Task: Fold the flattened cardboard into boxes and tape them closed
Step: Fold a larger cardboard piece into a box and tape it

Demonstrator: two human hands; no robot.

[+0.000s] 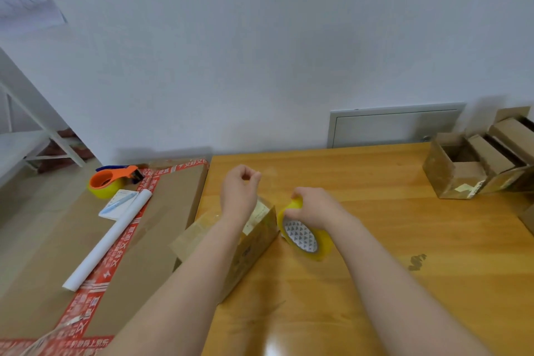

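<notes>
A small brown cardboard box (254, 243) stands on the wooden table (375, 240), partly hidden under my left forearm. My left hand (239, 188) hovers above its far end with thumb and fingertips pinched together; a thin clear tape strip between them cannot be made out for sure. My right hand (315, 206) grips the top of a yellow tape roll (306, 237), which stands on edge against the box's right side.
A large flat carton (161, 228) with red printed tape lies to the left, carrying an orange tape dispenser (112, 180), a white paper roll (107, 243) and a small notepad with a pen (118, 204). Several open small boxes (474, 162) stand at the table's far right.
</notes>
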